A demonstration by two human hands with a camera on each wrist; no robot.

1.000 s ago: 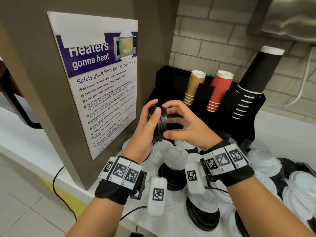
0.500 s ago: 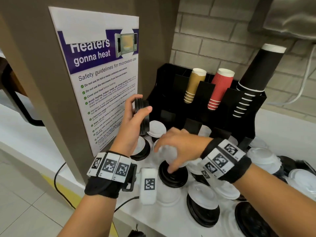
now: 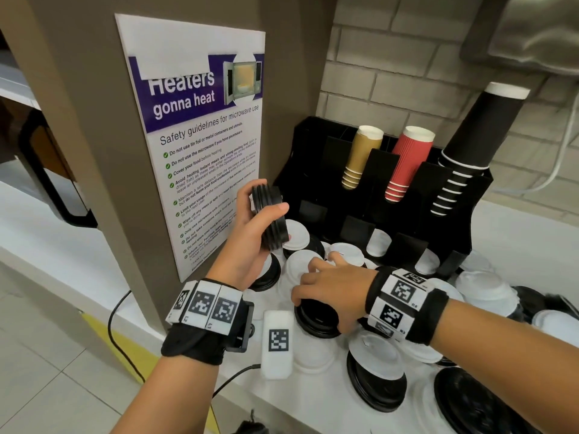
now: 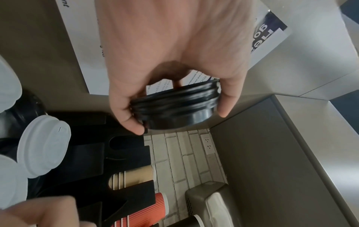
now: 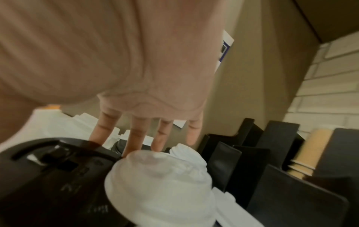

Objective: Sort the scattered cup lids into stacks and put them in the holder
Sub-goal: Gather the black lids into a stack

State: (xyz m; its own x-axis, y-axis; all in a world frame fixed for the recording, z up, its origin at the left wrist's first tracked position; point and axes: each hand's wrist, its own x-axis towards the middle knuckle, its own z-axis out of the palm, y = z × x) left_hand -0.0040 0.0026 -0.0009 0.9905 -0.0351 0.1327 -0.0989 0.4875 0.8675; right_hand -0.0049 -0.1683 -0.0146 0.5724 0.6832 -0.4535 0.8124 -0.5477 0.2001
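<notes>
Left hand [image 3: 250,236]: curled round a stack of black lids [image 3: 271,217] held on edge, thumb across the rim — raised at 10 o'clock from the right hand.
Right hand [image 3: 332,288]: fingers spread, lowered onto a black lid [image 3: 316,317] on the desk [image 3: 313,402]; actual grip cannot be told.
Scattered lids [image 3: 485,292]: white and black, over the desk.
Holder [image 3: 354,183]: black, at 12 o'clock — cups in its upper slots.

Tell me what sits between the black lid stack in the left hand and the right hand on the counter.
In the head view, white lids lie between the black lid stack in the left hand and the right hand, partly over a black lid.
</notes>
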